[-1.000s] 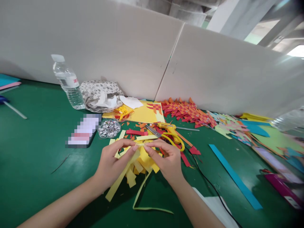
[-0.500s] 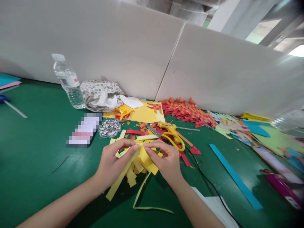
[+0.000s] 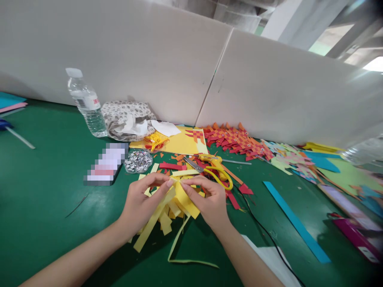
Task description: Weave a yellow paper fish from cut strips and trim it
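Note:
Between my two hands are yellow paper strips [image 3: 186,201], pinched at their upper ends. My left hand [image 3: 143,201] grips them between thumb and forefinger from the left. My right hand [image 3: 209,199] does the same from the right, its fingertips almost meeting the left ones. Below hang and lie more pale yellow strips [image 3: 166,223], and I cannot tell which of them are joined. A thin, bent pale strip [image 3: 193,261] rests on the green table nearer to me. Just past my right hand lie yellow-handled scissors [image 3: 220,179] and a yellow glue gun [image 3: 212,160].
A clear bag of googly eyes [image 3: 138,161], a phone [image 3: 107,164] and a water bottle [image 3: 86,103] stand to the left. Woven red-orange paper fish [image 3: 236,139] lie along the white partition [image 3: 284,87]. On the right are a blue strip [image 3: 296,221] and a black cord [image 3: 266,233].
My left fingertips have shifted up very slightly, and the yellow paper between the hands has turned a little. Everything else stays in place.

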A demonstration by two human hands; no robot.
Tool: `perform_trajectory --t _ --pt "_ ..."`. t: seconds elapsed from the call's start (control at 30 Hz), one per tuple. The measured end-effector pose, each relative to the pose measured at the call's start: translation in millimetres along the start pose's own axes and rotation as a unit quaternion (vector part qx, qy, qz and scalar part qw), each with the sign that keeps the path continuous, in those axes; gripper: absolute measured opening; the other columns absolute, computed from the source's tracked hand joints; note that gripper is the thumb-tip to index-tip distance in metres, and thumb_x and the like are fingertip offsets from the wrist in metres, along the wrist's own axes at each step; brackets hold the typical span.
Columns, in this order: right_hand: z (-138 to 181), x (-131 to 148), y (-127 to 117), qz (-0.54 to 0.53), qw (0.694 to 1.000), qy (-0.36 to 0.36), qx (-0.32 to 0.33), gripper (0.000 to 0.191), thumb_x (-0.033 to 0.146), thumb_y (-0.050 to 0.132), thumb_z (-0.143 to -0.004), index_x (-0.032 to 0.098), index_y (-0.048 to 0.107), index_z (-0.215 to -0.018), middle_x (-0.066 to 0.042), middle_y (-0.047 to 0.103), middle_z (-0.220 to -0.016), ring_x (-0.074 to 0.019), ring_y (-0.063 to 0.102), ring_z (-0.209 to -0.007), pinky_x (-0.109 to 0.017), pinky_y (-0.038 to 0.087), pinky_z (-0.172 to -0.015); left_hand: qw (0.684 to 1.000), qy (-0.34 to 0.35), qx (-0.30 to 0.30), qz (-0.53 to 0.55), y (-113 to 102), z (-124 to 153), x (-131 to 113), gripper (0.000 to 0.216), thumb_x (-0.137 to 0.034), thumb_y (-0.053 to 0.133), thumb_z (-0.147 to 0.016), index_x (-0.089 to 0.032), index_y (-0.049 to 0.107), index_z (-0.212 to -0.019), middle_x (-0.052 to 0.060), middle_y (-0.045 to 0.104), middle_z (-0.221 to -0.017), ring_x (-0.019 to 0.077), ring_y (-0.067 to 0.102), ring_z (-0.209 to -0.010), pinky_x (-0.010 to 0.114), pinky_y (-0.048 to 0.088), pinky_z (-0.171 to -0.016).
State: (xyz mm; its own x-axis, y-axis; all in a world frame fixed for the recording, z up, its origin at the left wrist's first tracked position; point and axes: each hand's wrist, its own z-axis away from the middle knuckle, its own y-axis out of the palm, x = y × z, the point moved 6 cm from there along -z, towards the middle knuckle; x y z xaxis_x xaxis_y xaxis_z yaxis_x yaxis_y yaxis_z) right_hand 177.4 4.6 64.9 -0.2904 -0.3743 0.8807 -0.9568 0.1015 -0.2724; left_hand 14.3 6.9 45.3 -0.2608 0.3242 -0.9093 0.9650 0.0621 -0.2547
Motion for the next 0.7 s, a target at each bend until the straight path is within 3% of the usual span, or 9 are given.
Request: perform_trajectory --t 0.47,0.6,0.7 --pt "0.9 -2.9 3.2 -0.005 1.0 0.01 0.01 0.006 0.022 0.067 -0.072 0.022 0.072 -0.074 -0.003 0.071 -0.076 -0.0173 0.066 -0.074 -0.029 0.052 -0.071 1.0 -0.006 -0.001 0.017 2.5 0.9 -0.8 0.011 -0.028 0.059 -0.08 -0.019 0.063 -0.078 0.0 0.068 -0.073 0.0116 0.062 -0.065 0.021 0.051 -0.063" --pt "0.6 -5.3 3.6 -0.036 0.998 0.03 0.039 0.016 0.031 0.061 -0.077 0.02 0.072 -0.077 -0.006 0.072 -0.079 -0.0194 0.066 -0.075 -0.031 0.053 -0.071 1.0 -0.01 -0.003 0.01 3.0 0.2 0.2 0.011 -0.029 0.058 -0.08 -0.019 0.063 -0.078 0.0 0.067 -0.072 0.0126 0.063 -0.066 0.022 0.052 -0.063" --pt "-0.5 -8.4 4.9 -0.042 0.996 0.062 0.058 0.019 0.036 0.065 -0.072 0.019 0.072 -0.077 -0.006 0.073 -0.078 -0.0202 0.067 -0.073 -0.031 0.055 -0.068 1.0 -0.009 0.006 0.008 4.2 -0.9 1.7 0.012 -0.029 0.057 -0.081 -0.019 0.063 -0.079 0.0 0.068 -0.073 0.013 0.063 -0.067 0.023 0.052 -0.065"
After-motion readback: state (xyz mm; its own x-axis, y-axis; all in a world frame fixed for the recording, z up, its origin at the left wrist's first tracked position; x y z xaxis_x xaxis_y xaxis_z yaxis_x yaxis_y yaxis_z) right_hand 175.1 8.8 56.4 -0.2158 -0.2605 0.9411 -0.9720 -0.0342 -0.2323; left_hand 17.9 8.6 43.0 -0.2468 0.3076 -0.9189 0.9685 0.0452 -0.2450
